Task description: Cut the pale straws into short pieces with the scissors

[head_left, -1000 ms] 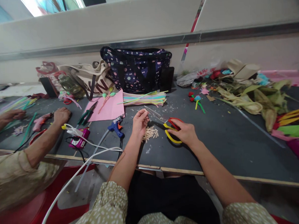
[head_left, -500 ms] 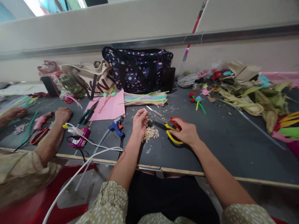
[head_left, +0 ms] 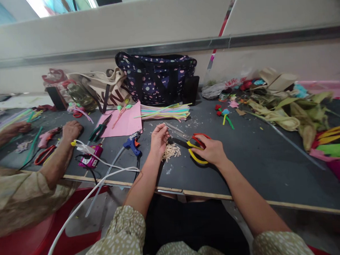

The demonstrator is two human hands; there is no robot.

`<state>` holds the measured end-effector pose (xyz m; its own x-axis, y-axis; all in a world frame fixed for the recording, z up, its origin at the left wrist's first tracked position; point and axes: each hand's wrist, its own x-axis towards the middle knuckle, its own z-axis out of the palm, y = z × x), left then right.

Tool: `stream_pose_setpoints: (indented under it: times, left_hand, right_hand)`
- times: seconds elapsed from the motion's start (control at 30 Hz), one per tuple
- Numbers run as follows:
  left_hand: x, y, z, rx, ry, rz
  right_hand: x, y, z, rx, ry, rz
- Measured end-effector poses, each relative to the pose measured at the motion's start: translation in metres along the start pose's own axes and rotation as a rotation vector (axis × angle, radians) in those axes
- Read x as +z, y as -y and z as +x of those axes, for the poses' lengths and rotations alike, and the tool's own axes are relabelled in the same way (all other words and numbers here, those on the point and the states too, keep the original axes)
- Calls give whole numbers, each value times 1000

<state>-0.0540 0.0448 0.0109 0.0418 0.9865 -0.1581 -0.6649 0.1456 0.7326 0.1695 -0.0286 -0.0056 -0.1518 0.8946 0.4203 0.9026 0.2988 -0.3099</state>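
My right hand is wrapped round the red and yellow handles of a pair of scissors. Their blades point up and left, with the tips near the fingers of my left hand. That hand is closed in a pinch; a tiny pale piece seems to stick out at its fingertips, too small to name. On the table just below the blades lies a pile of short pale cut pieces, partly hidden by my left hand.
A blue glue gun lies left of my left hand, its white cable crossing the table edge. Behind are pipe cleaners, pink paper and a patterned bag. A co-worker's hand rests at left; dried husks lie right.
The scissor blades have drawn closer together near my left fingertips. Both hands stay in nearly the same place.
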Motion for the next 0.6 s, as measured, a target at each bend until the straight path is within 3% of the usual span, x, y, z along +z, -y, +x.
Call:
stream_pose_setpoints:
  times: [0.6]
  left_hand:
    - [-2, 2, 3, -6, -33, -20]
  right_hand:
    - [1, -2, -1, -18, -7, -17]
